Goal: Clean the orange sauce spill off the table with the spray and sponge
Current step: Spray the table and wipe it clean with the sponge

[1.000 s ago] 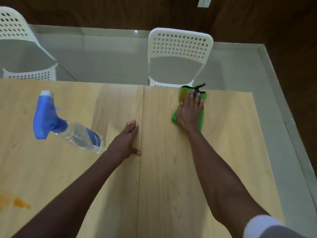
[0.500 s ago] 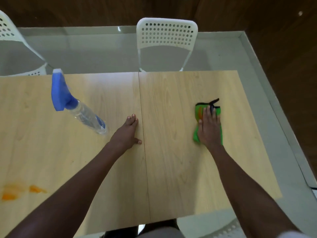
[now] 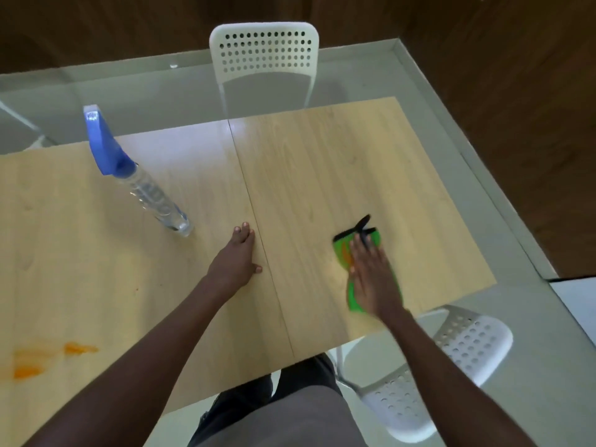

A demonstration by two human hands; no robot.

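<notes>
Wooden table [image 3: 322, 162] — light laminate top in two panels, a seam running from far edge to near edge.

Right hand [image 3: 374, 279] — laid flat, palm down, fingers straight and together, pressing on the green sponge cloth [image 3: 343, 253]. Nothing is curled round it. The cloth lies on the right panel, near the front edge; it carries an orange smear and a black trim with a loop at its far end, which shows beyond the fingertips.

Left hand [image 3: 237, 261] — flat on the table just left of the seam, fingers extended, thumb out to the side, holding nothing.

Spray bottle [image 3: 142, 188] — clear body, blue trigger head, standing on the left panel, just beyond and left of the left hand, apart from it.

Orange sauce spill [image 3: 42, 359] — smears and blobs at the near left of the table, well apart from both hands and the cloth.

White perforated chair [image 3: 264, 53] — at the far side of the table. Second white chair [image 3: 451, 359] — near right, beside the person's legs [image 3: 290, 414].
</notes>
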